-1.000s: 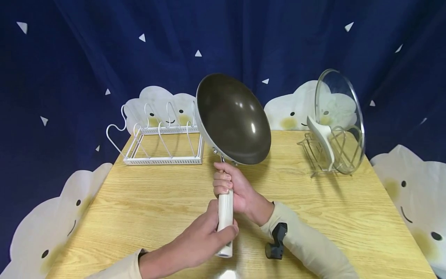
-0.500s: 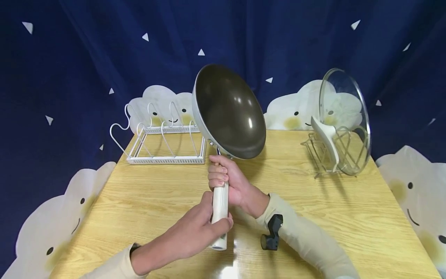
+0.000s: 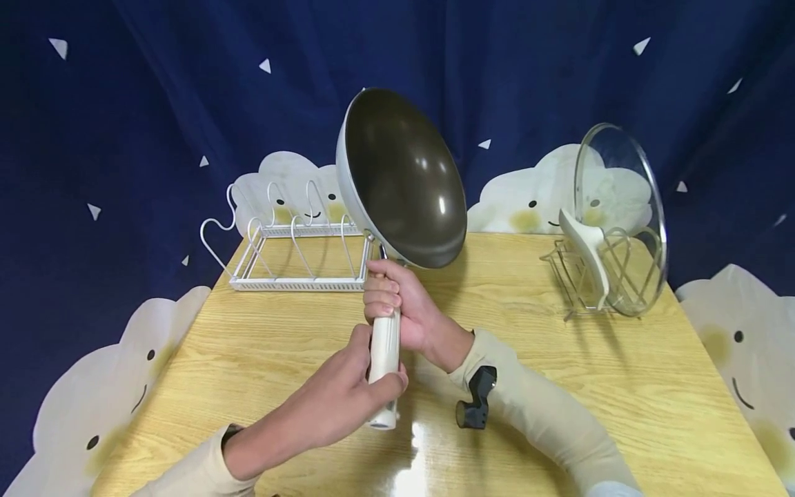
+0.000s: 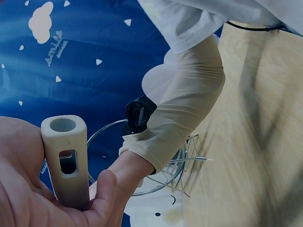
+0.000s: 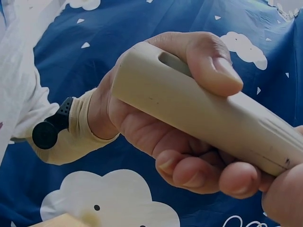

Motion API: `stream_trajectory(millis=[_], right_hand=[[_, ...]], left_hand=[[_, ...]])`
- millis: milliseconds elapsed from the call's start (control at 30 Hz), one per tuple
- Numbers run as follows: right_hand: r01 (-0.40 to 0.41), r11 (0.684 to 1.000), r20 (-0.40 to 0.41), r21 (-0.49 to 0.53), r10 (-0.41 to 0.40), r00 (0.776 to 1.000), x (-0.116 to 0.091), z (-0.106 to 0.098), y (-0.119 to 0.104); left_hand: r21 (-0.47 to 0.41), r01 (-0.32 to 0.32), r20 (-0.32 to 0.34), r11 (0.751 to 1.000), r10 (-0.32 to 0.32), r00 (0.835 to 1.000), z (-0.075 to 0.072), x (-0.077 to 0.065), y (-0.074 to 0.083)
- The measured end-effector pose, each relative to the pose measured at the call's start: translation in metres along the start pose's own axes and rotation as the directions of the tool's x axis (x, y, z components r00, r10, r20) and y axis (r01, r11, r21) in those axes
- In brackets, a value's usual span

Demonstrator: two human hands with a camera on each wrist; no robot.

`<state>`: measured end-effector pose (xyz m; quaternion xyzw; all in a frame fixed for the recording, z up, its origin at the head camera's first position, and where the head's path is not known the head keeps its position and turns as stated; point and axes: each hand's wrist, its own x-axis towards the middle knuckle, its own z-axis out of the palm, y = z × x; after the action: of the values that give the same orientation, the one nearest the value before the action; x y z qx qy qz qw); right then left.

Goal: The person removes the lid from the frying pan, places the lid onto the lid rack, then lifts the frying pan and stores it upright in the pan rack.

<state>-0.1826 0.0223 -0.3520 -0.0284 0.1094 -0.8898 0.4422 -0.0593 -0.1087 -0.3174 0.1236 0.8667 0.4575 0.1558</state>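
A deep wok (image 3: 406, 179) with a dark inside and a white outside is held up over the table, tilted with its opening facing right and toward me. My right hand (image 3: 413, 307) grips its cream handle (image 3: 386, 338) near the pan, fingers wrapped round. Lower down, toward the handle's end, my left hand (image 3: 338, 393) holds it too. The right wrist view shows the left thumb (image 5: 220, 75) lying over the handle and the fingers curled beneath. In the left wrist view the slotted handle end (image 4: 66, 146) sticks out of the left hand.
At the back left of the wooden table (image 3: 497, 386) stands a white wire rack (image 3: 298, 284), partly behind the wok. A glass lid (image 3: 655, 200) with a white handle (image 3: 586, 245) leans upright in a metal stand (image 3: 571, 290) at the right. A patterned blue curtain (image 3: 528, 69) hangs behind.
Both hands have raised the wok and carried it slightly left, keeping their holds on the handle. The rack and the lid appear a little further right as the head view shifts.
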Motion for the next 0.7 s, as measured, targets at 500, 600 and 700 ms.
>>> stream_trajectory(millis=[500,600,700], right_hand=[[-0.023,1.0,0.076,0.006,0.023,0.997,0.02,0.025,-0.008],[-0.018,1.0,0.092,0.003,0.018,0.996,0.026,0.03,-0.01],[-0.015,1.0,0.097,0.009,0.014,0.995,0.031,0.033,-0.011]], left_hand=[[0.108,0.023,-0.094,0.994,-0.013,0.996,-0.024,0.003,0.014],[0.154,0.007,-0.107,0.988,0.009,0.994,-0.032,0.004,0.017],[0.192,0.008,-0.11,0.981,0.014,0.994,-0.039,0.004,0.019]])
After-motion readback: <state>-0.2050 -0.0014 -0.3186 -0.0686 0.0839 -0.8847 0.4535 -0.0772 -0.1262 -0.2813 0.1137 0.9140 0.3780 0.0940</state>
